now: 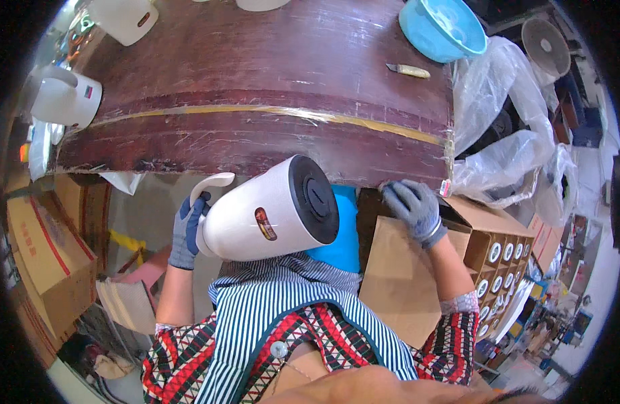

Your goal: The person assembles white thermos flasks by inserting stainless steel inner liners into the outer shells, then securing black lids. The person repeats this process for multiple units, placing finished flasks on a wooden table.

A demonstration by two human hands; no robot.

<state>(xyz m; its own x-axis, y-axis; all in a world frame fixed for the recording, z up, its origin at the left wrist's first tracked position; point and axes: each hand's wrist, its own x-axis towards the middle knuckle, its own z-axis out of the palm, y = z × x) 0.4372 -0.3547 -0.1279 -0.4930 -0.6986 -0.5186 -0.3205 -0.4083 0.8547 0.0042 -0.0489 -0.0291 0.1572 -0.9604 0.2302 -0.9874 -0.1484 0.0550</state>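
Note:
A white thermos jug (252,219) lies tilted on its side above my lap, its black round base (315,200) turned to the right. On its front is a small dark oval label. My left hand (187,229), in a grey-blue glove, is closed around the jug near its curved white handle (212,183); part of the fingers is hidden behind the jug. My right hand (415,209), gloved the same way, holds nothing and rests with fingers stretched at the near edge of the dark red table (256,141), beside an opened cardboard box (400,276).
More white jugs (66,97) stand at the table's left and far side. A utility knife (409,71) and a light blue basin (439,34) are at the far right. Clear plastic bags (505,114) hang off the right edge. Cartons (51,249) stand at left, a partitioned box (501,269) at right.

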